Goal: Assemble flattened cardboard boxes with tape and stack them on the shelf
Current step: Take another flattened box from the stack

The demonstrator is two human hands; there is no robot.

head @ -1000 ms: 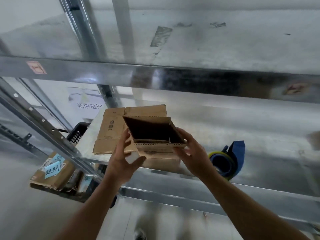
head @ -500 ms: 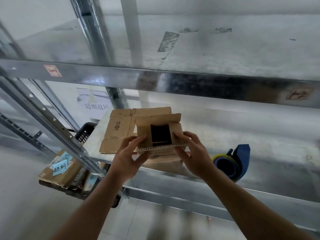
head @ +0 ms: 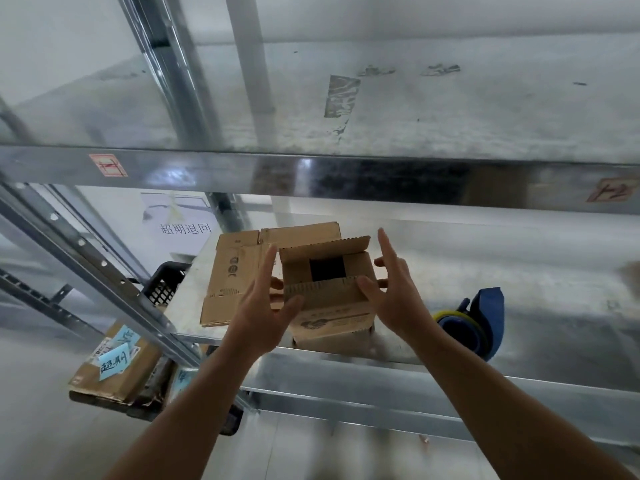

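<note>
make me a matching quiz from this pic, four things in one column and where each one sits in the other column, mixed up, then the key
Things
1. open box
2. flattened cardboard
3. tape dispenser
4. black crate

Places
a. on the shelf, far right
b. past the shelf's left edge
c. between the left hand and the right hand
d. lying flat on the shelf, behind the left hand

Pairs: 1-c, 2-d, 3-a, 4-b
</note>
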